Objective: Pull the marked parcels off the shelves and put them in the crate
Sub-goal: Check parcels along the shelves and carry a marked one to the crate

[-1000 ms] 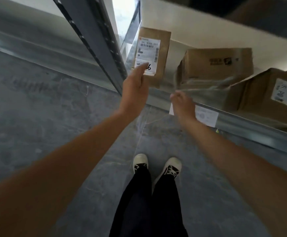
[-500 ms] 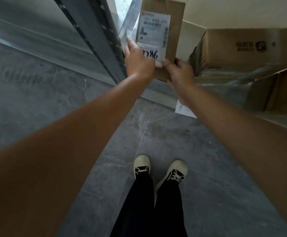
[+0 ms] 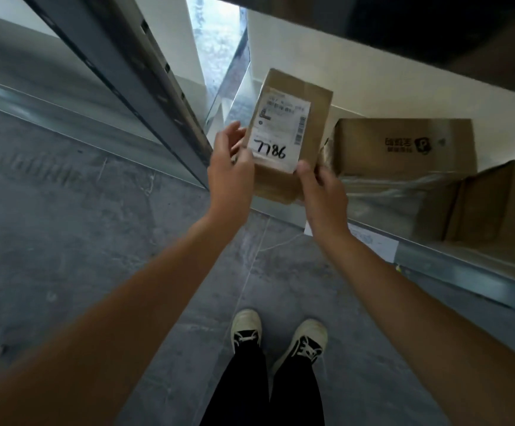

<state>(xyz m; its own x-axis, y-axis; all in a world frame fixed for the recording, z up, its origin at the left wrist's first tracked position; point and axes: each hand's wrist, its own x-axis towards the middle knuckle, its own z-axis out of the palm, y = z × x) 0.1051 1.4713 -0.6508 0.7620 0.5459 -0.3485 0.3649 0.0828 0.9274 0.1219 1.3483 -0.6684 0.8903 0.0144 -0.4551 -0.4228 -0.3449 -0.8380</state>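
Note:
A small brown cardboard parcel point(image 3: 293, 118) with a white label and the handwritten number 7786 stands at the left end of the shelf. My left hand point(image 3: 230, 170) grips its near left edge, fingers curled around the side. My right hand point(image 3: 320, 192) holds its near right corner, thumb against the label's lower edge. The parcel's bottom is hidden behind my hands. No crate is in view.
Two larger cardboard boxes, one taped and printed point(image 3: 403, 149), one with a label point(image 3: 502, 204), sit to the right on the metal shelf point(image 3: 465, 265). A grey upright post point(image 3: 145, 96) stands left of the parcel. A white paper tag point(image 3: 373, 241) hangs on the shelf edge. My feet stand on grey floor point(image 3: 65, 241).
Both hands reached up from in front of the shelf and closed on the small parcel. The view has shifted, showing the whole label with its number.

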